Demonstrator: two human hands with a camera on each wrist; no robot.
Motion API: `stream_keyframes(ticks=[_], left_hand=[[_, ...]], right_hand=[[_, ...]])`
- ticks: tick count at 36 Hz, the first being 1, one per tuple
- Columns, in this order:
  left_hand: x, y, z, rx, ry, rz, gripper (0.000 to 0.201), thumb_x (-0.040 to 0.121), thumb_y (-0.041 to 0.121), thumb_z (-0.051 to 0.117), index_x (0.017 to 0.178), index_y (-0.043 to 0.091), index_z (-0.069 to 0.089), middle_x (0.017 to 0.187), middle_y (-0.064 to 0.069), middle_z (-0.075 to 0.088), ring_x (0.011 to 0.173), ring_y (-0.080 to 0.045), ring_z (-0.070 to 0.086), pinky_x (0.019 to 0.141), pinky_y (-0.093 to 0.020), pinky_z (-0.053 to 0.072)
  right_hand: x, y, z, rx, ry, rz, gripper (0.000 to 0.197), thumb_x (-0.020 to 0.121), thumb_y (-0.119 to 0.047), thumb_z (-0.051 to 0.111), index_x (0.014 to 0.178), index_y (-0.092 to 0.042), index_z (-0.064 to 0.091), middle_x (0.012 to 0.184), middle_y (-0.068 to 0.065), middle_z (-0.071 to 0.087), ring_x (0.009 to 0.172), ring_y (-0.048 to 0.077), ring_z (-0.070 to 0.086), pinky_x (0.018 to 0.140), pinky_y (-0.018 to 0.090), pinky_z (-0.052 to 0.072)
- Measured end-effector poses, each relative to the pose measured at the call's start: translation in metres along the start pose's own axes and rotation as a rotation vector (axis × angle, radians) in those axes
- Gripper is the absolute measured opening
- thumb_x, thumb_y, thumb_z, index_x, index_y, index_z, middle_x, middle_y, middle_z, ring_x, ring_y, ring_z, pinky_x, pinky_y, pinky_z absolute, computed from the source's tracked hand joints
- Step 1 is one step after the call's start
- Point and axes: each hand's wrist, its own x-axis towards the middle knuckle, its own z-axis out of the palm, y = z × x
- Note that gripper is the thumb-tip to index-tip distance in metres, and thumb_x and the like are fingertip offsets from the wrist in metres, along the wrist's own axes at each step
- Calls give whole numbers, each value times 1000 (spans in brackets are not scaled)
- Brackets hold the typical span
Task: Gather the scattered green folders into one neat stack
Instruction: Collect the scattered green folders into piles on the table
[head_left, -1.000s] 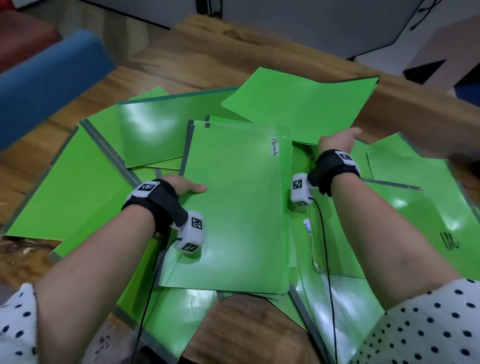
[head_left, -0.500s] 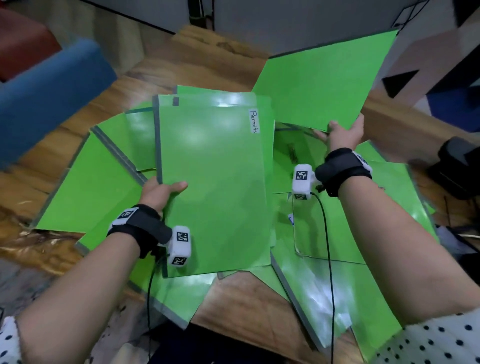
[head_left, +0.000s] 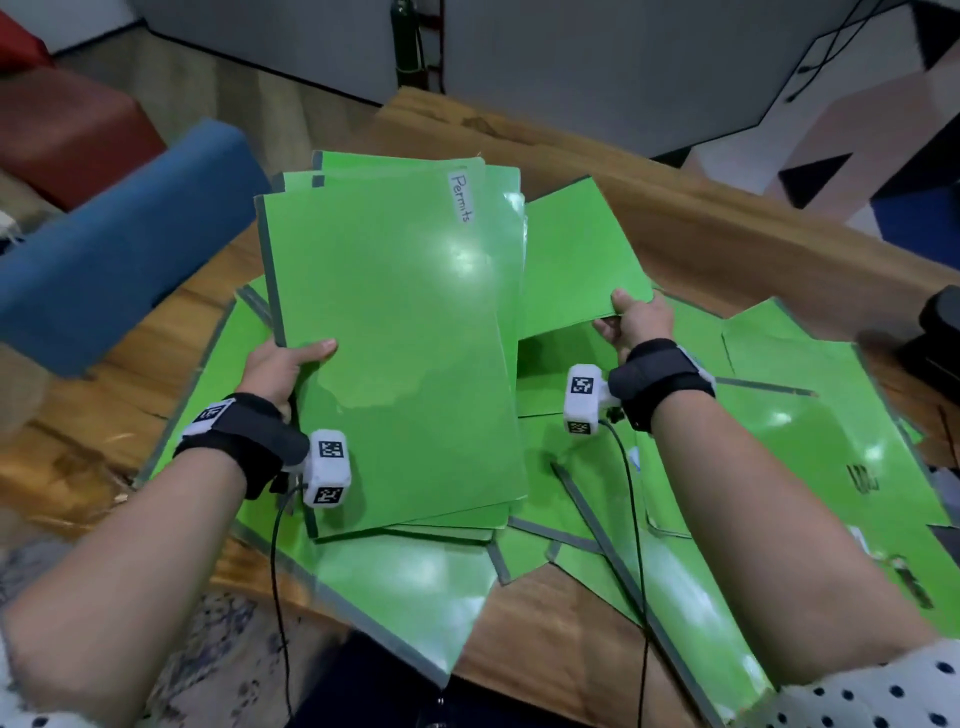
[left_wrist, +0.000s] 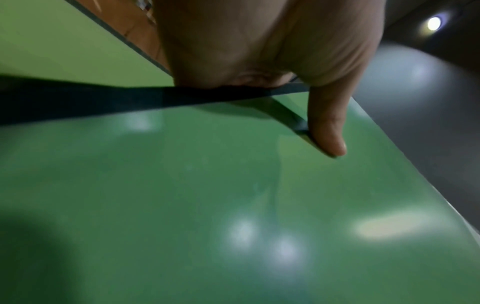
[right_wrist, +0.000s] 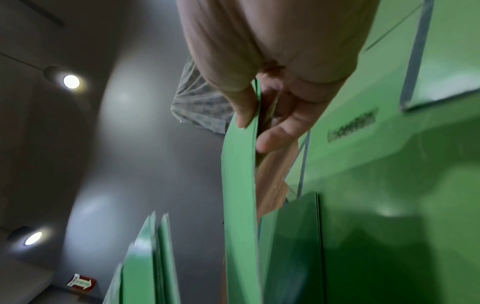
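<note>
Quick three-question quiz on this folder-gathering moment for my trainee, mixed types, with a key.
1. True or false: the left hand grips a bundle of several folders.
2. The white label on the top folder of that bundle reads: A) Invoices B) Permits C) Taxes
3. Fill in: the right hand pinches a single green folder by its near ____.

Key: 1 true; 2 B; 3 edge. Other loose folders lie on the wooden table.

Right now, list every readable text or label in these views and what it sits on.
"Permits": handwritten on a white label at the top right of the top folder held by the left hand.
Dark writing on a folder lying at the right: too blurred to read.
Dark label on a folder in the right wrist view: blurred, unreadable.
Red wall sign: too small to read.
</note>
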Motion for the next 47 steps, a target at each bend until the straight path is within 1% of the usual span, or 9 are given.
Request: stream_keyframes(ticks=[9, 13, 19, 24, 28, 33, 39, 44, 47], left_hand=[[69, 17, -8, 116, 47, -25, 84, 57, 27, 87, 126, -6, 51, 115, -16, 64, 97, -28, 62, 81, -32, 48], [92, 22, 8, 239, 84, -35, 88, 64, 31, 84, 132, -8, 44, 127, -15, 55, 113, -32, 53, 101, -39, 40], [118, 8, 25, 375, 81, -71, 84, 75, 30, 78, 137, -7, 36, 135, -16, 49, 121, -34, 48, 106, -40, 37], [126, -3, 25, 438, 72, -143, 87, 78, 29, 75, 141, -7, 27, 142, -19, 41, 127, -35, 41, 106, -42, 33], [131, -3, 24, 462, 43, -214, 89, 74, 32, 78, 140, -5, 31, 140, -18, 44, 124, -37, 44, 106, -46, 35], [134, -2, 26, 487, 23, -237, 88, 74, 33, 77, 140, -5, 33, 139, -18, 44, 123, -37, 45, 101, -43, 37], [133, -1, 26, 523, 7, -234, 88, 75, 35, 76, 141, -4, 31, 142, -19, 42, 124, -37, 44, 106, -45, 35], [127, -2, 27, 514, 0, -229, 87, 75, 35, 76, 141, -2, 31, 141, -18, 42, 124, -38, 43, 107, -50, 33], [119, -1, 27, 491, -16, -227, 91, 73, 37, 77, 142, -1, 31, 141, -17, 42, 125, -38, 42, 107, -52, 32]], right_hand=[[20, 42, 72, -152, 37, 35, 64, 93, -12, 58, 147, -6, 25, 140, 15, 41, 63, 15, 56, 42, 18, 52], [45, 54, 90, -280, 72, 52, 60, 92, -11, 55, 146, -4, 29, 117, 14, 56, 49, 16, 53, 33, 18, 44], [70, 64, 101, -644, 89, 70, 27, 87, -10, 51, 108, 3, 61, 93, 13, 61, 77, 26, 54, 63, 28, 42], [84, 58, 108, -962, 77, -1, 22, 87, -17, 54, 71, -3, 48, 93, 16, 54, 86, 29, 52, 77, 35, 46], [93, 53, 117, -1168, 44, -99, 43, 84, -43, 60, 104, -5, 59, 126, 15, 53, 122, 32, 45, 87, 39, 39], [97, 47, 123, -1269, -6, -59, 84, 64, -71, 67, 115, -4, 58, 132, 17, 52, 129, 34, 38, 102, 45, 36], [103, 45, 114, -1143, -82, 58, 91, 52, -60, 82, 119, -5, 53, 124, 13, 59, 119, 35, 50, 97, 47, 45], [94, 36, 94, -827, -157, 170, 70, 73, -31, 80, 129, -1, 51, 118, 5, 58, 109, 30, 57, 84, 36, 48], [83, 32, 74, -610, -214, 248, 61, 77, -25, 75, 125, -1, 46, 123, 9, 53, 111, 34, 55, 95, 43, 45]])
